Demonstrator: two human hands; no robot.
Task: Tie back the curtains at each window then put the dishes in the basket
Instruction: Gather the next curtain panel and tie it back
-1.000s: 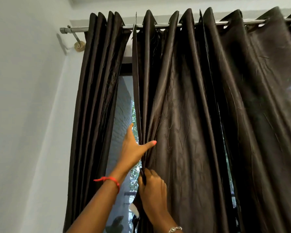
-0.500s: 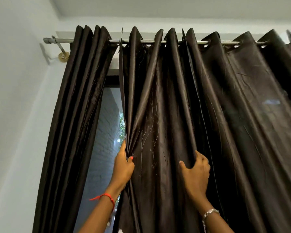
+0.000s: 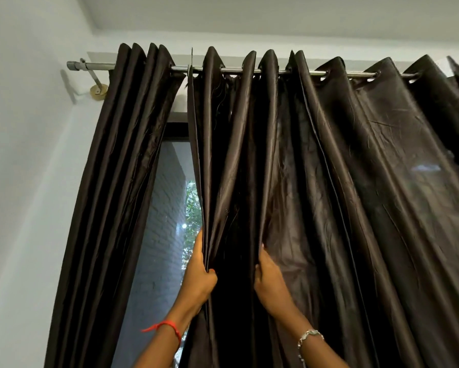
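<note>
Dark brown satin curtains hang from a metal rod [image 3: 329,73] across the window. The left curtain panel [image 3: 117,181] is bunched against the wall. The right curtain panel [image 3: 355,208] is spread wide, with its left edge gathered in folds. My left hand [image 3: 200,277] grips that panel's left edge, fingers closed around the fabric. My right hand [image 3: 269,280] clutches a fold of the same panel a little to the right. No dishes or basket are in view.
A window pane [image 3: 164,235] shows in the gap between the panels, with a brick wall and green leaves outside. A white wall [image 3: 24,181] stands close on the left. The rod's bracket [image 3: 97,86] is fixed near the corner.
The view has tilted upward. My right hand has moved left along the right panel toward my left hand, gathering more folds. My left hand stays on the panel's edge.
</note>
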